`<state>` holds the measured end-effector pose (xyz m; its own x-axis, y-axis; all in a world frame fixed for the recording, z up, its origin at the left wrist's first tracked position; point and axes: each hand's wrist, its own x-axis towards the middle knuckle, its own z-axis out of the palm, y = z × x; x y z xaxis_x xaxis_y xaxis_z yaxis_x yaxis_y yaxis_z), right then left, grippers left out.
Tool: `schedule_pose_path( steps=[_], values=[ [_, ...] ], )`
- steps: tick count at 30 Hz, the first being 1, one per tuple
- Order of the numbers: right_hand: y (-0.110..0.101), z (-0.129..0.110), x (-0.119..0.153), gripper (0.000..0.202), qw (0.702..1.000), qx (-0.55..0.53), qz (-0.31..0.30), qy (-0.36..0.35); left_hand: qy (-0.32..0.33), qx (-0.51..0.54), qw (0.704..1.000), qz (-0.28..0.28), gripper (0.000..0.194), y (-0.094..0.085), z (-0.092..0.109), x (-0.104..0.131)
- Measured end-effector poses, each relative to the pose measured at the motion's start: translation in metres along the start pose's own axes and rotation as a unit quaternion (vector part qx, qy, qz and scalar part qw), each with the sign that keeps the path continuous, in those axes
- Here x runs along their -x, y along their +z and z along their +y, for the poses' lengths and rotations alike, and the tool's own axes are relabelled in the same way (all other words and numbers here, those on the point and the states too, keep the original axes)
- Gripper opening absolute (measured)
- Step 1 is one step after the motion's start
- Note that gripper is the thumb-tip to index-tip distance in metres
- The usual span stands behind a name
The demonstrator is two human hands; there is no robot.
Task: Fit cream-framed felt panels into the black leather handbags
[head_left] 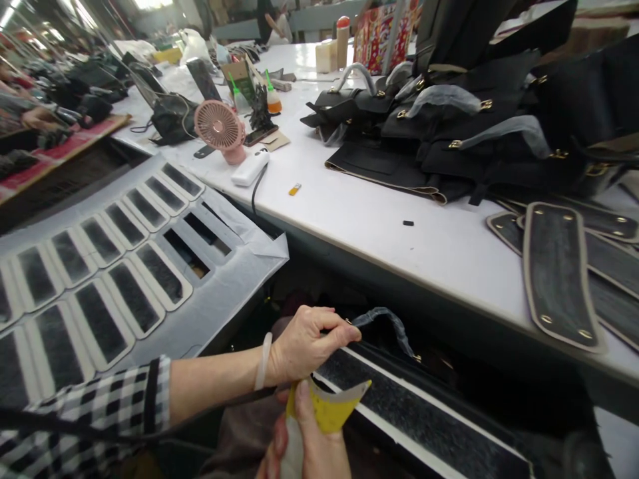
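My left hand (pixel 312 342), with a pale bracelet at the wrist, has its fingers closed in a pinch by the near end of a black bag (pixel 439 379) across my lap. What the fingertips hold cannot be made out. Below it, my right hand (pixel 317 446) grips a thin yellow piece (pixel 332 407) with a curved, greyish edge. A dark strip with white borders (pixel 429 416) runs along the bag's upper face, just right of both hands. The bag's handle (pixel 384 318) is wrapped in clear plastic.
On the left, a board (pixel 239 249) carries rows of dark, pale-edged panels (pixel 132 293). The white table (pixel 359 233) holds a pink fan (pixel 219 126), a white power bank (pixel 250 168), black bags (pixel 449 126) and studded straps (pixel 559 273). The table edge is close beyond my hands.
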<state>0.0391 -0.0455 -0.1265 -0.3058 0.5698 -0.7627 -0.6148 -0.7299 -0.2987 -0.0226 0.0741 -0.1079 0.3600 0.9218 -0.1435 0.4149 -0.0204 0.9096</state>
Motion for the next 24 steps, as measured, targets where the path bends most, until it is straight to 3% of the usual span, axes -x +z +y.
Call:
schedule_pose_path(
  steps=[7, 14, 17, 19, 22, 24],
  values=[
    [-0.011, -0.008, -0.001, 0.055, 0.999, 0.023, -0.025, 0.018, -0.001, -0.107, 0.993, 0.043, 0.035, 0.006, 0.01, -0.003],
    [-0.015, -0.009, -0.002, 0.057, 0.999, 0.012, -0.044, -0.002, -0.006, -0.187, 0.982, 0.036, 0.046, 0.008, 0.017, -0.006],
    [-0.012, -0.007, -0.002, 0.059, 0.999, 0.017, -0.045, -0.02, -0.048, -0.04, 0.997, 0.044, 0.049, 0.006, 0.016, -0.005],
    [-0.009, -0.005, -0.001, 0.063, 0.998, 0.028, -0.04, -0.04, -0.074, 0.083, 0.993, 0.05, 0.057, 0.005, 0.012, -0.003],
    [-0.007, -0.003, 0.004, 0.066, 0.997, 0.041, -0.027, -0.064, -0.086, 0.207, 0.973, 0.056, 0.071, 0.005, 0.001, 0.001],
    [-0.006, -0.002, 0.009, 0.065, 0.996, 0.048, -0.016, -0.069, -0.108, 0.332, 0.936, 0.053, 0.07, 0.004, -0.009, 0.007]
  ],
)
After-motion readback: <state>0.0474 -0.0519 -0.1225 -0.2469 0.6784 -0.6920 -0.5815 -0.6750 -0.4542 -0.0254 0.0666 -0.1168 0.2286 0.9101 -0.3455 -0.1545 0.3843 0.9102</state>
